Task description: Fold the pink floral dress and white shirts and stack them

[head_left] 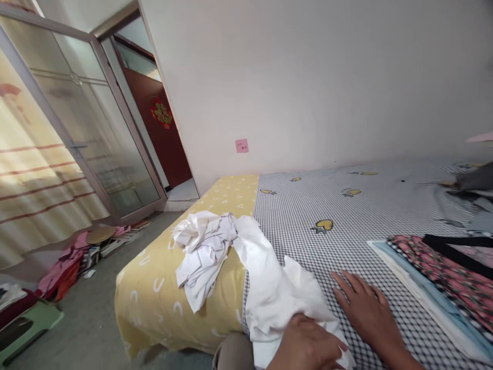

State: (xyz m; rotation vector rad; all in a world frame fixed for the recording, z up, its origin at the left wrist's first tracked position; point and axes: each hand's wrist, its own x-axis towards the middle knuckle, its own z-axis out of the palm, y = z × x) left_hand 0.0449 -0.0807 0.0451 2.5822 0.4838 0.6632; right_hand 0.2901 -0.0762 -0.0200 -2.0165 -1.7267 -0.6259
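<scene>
A white garment [269, 280] lies spread along the near edge of the bed [308, 205], with a crumpled white bunch [202, 246] at its far end over the yellow part of the sheet. My left hand [308, 344] rests on the near end of the white garment, fingers curled on the cloth. Flat on the checked sheet just right of the garment lies my right hand [364, 308], its fingers stretched out and holding nothing.
A stack of folded clothes [442, 282], light blue below and pink-floral on top, lies on the bed at right. Dark items [473, 182] sit at the far right. Clothes and books [88, 252] litter the floor at left by a glass door [77, 128]. A green stool [26, 329] stands near left.
</scene>
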